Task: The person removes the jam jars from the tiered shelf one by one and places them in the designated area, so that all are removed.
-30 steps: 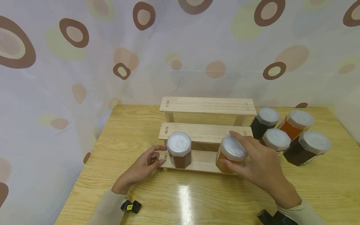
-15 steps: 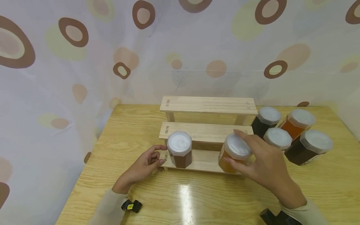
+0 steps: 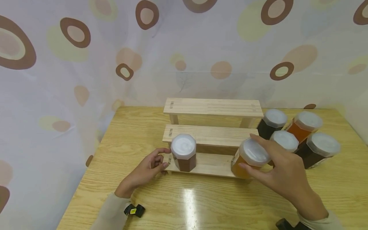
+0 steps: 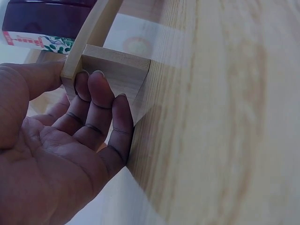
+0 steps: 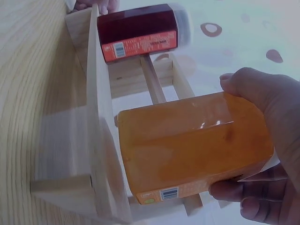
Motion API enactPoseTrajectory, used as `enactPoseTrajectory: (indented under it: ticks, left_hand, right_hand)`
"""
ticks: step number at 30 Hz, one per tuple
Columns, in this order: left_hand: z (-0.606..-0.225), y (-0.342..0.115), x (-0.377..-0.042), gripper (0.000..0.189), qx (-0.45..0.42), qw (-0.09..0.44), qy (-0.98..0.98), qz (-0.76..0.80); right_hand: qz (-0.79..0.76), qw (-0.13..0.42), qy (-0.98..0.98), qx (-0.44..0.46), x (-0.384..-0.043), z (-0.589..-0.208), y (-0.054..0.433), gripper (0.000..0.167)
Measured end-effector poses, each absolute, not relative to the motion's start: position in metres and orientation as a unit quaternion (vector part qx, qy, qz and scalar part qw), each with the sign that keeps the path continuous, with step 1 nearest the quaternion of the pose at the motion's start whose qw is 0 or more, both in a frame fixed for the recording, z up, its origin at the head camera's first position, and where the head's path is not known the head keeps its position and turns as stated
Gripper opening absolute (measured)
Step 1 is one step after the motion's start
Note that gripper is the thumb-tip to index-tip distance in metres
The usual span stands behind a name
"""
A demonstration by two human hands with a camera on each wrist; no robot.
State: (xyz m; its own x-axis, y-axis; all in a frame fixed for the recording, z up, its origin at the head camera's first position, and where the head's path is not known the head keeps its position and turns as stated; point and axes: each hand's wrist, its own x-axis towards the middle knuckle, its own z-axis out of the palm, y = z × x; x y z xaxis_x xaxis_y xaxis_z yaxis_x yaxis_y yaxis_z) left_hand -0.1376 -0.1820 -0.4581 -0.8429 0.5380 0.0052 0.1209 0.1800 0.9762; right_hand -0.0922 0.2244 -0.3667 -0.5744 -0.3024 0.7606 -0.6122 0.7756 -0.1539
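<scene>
A three-step wooden rack stands on the table. My left hand holds the left end of its lowest board, thumb on the board and fingertips curled beneath it in the left wrist view. Close to that hand, a dark reddish-brown jar with a whitish lid stands upright on the lowest step. My right hand grips an amber-orange jar near its lid, at the right end of the same step. In the right wrist view this jar shows a barcode label; whether its base touches the board is unclear.
To the right of the rack several lidded jars stand close together, among them a dark jar, an orange jar and another dark jar. Behind the wood-grain table hangs a patterned cloth.
My right hand has carried the amber-orange jar to the right along the lowest step, away from the reddish-brown jar. My left hand has stayed on the rack's end.
</scene>
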Motion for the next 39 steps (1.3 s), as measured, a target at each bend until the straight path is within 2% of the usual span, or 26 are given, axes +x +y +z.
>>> enactPoseTrajectory:
  ticks: [15,22,27,39]
  left_hand:
    - [-0.461,-0.183,-0.137,0.044,0.223,0.173,0.746,0.603]
    - [-0.460,-0.182,-0.136,0.043,0.219,0.173,0.748,0.602]
    - [-0.458,-0.182,-0.137,0.043,0.220,0.174,0.748,0.601]
    - [-0.456,-0.181,-0.138,0.044,0.227,0.163,0.749,0.601]
  right_hand:
    - [0.191,0.381,-0.874,0.234,-0.084,-0.360,0.250,0.083]
    - [0.173,0.363,-0.890,0.215,-0.076,-0.357,0.263,0.088]
    - [0.184,0.381,-0.882,0.208,-0.074,-0.352,0.265,0.088]
    - [0.178,0.349,-0.905,0.167,-0.065,-0.360,0.301,0.092]
